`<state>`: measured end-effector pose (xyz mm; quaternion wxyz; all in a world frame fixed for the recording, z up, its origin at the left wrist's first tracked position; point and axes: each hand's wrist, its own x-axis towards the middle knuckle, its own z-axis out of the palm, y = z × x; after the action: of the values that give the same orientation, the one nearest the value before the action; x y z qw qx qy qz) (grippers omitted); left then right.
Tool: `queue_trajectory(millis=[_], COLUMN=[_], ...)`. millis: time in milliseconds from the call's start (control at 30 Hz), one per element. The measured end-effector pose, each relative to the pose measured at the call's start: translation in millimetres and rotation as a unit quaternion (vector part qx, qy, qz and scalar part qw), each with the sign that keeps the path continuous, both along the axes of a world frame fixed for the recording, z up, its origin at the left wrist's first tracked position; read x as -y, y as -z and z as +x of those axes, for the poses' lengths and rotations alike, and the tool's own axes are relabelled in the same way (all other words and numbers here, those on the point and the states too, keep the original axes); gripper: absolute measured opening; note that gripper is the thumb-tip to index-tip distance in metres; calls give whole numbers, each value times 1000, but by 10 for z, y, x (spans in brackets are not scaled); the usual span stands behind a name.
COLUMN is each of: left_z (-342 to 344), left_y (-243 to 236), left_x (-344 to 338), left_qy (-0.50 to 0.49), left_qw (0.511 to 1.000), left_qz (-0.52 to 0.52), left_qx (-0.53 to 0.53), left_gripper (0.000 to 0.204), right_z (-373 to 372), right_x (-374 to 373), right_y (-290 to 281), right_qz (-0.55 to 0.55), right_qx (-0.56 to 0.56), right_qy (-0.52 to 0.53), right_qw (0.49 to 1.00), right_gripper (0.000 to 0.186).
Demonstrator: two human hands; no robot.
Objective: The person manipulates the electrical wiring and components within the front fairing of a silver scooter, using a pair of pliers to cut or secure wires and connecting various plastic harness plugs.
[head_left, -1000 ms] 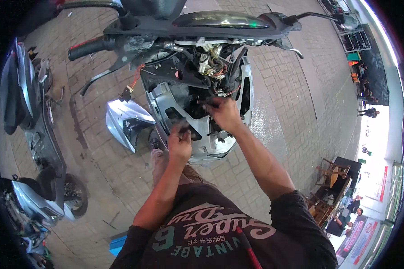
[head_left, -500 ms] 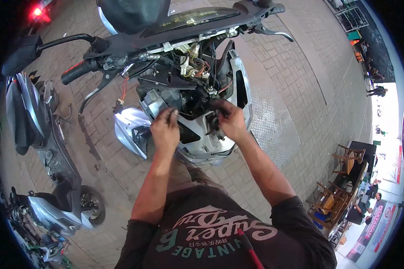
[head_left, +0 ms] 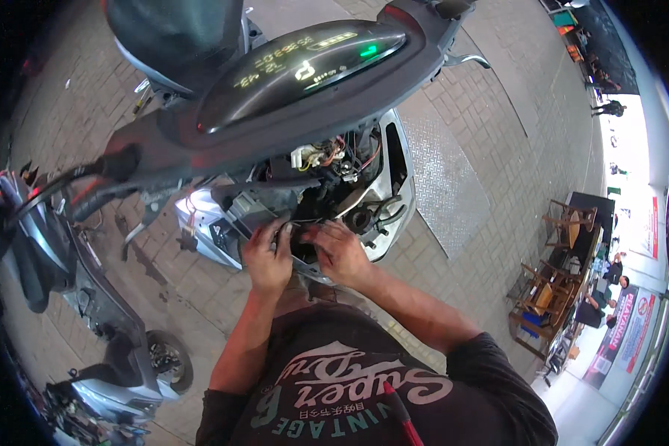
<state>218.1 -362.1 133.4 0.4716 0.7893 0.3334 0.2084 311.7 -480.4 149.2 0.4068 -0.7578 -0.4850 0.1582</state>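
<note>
I have both hands over the opened body of a silver scooter (head_left: 396, 212). My left hand (head_left: 269, 260) is closed, thumb against fingers, at the near left edge of the opening. Close beside it, my right hand (head_left: 340, 253) also has its fingers pinched together. A dark patch lies between the fingertips, and what they hold there cannot be made out. Beyond my hands, coloured wires with pale connectors (head_left: 321, 154) are exposed below the handlebar cover (head_left: 156, 149). A dark round fitting (head_left: 360, 219) sits right of my right hand. The instrument display (head_left: 297, 70) is lit.
A silver side panel (head_left: 204, 223) juts out left of the body. Another scooter (head_left: 100, 297) stands at the left. A patterned steel plate (head_left: 446, 178) lies on the paving at right. Wooden chairs (head_left: 569, 227) and people (head_left: 609, 108) are farther right.
My right hand has moved left and toward me, close to my left hand. The handlebar and display appear larger and nearer, and a green light now shows on the display.
</note>
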Motion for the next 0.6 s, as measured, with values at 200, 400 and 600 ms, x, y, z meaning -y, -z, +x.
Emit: queue_trajectory(millis=[200,400,600], left_z=[24,114,205], left_y=[91,106,178], left_x=[-79,-67,-46], left_qy=[73,165,266], left_qw=[996,983,958], left_qz=[5,-78,-70], left_qx=[56,-15,-79], left_gripper=[16,22,28], right_z=[92,172,116], right_x=[26,-29,26], right_y=[180,81,102], right_qz=[-46,7,84], right_qx=[-51,-85,-127], right_qy=[52,141,138], right_qw=[996,986,979], right_gripper=[32,29,25])
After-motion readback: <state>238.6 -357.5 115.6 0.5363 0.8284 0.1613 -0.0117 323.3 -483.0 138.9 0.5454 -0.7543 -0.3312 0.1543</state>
